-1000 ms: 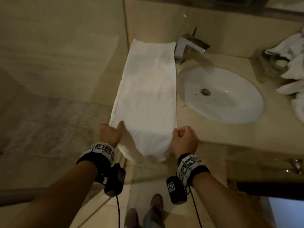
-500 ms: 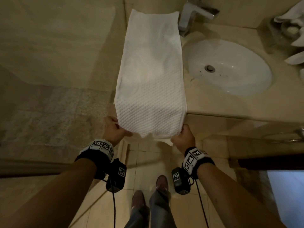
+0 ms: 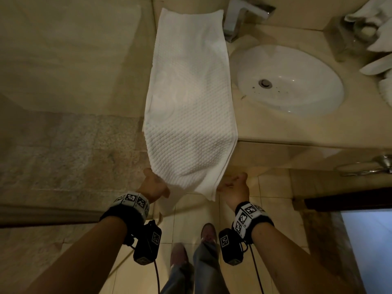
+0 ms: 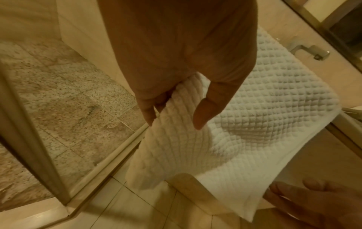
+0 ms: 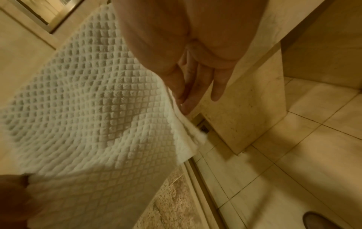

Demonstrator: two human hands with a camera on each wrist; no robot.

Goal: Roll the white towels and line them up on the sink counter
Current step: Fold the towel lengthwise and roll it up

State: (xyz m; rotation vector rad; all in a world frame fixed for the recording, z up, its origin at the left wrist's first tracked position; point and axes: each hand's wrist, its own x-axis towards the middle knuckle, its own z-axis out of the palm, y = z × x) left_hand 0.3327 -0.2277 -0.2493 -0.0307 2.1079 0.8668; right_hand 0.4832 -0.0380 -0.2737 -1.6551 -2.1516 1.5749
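Note:
A white waffle-weave towel lies folded in a long strip on the sink counter, left of the basin. Its near end hangs over the counter's front edge. My left hand is below that edge and pinches the towel's near left corner between thumb and fingers. My right hand is beside the near right corner with its fingers straight, just touching the hem of the towel. In the left wrist view the right hand lies spread under the hanging corner of the towel.
The white oval basin and chrome faucet are right of the towel. More white towels are heaped at the counter's far right. A glass shower wall and stone floor are on the left. My feet stand on tiles below.
Both hands moved from the counter's front edge down and toward me, drawing the towel's near end over the edge. The right hand went from a fist on the corner to straight fingers.

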